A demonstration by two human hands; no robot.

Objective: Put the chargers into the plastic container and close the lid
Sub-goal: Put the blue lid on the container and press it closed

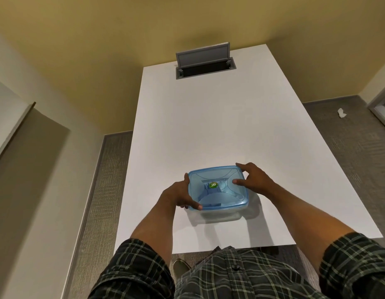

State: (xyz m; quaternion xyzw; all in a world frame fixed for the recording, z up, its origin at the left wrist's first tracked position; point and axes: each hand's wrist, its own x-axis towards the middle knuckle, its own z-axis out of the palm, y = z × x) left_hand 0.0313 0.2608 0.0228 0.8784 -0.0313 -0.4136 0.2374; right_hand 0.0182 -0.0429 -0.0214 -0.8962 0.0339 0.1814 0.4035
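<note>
Blue translucent lid [217,187] sits on the plastic container [221,215], which rests on the white table [198,126] near its front edge, right in front of us. Our left hand [178,194] wraps the container's left side, thumb on the front-left corner, fingers curled round the far-left edge. Our right hand [251,180] is spread over the right side, thumb pressing flat on the lid top, fingers hooked over the far-right corner. So both hands are partly closed on the box, neither fully clenched.

Chargers: we can't make them out through the plastic, and none lie loose on the table, so we judge they're inside. A green sticker [213,185] marks the lid centre.

Risks from here: the lid looks down, but we can't tell if every corner has snapped. Uneven pressing could leave the front edge unseated. A cable trapped under the rim would stop the seal. Pushing hard could slide the box on the smooth top.
</note>
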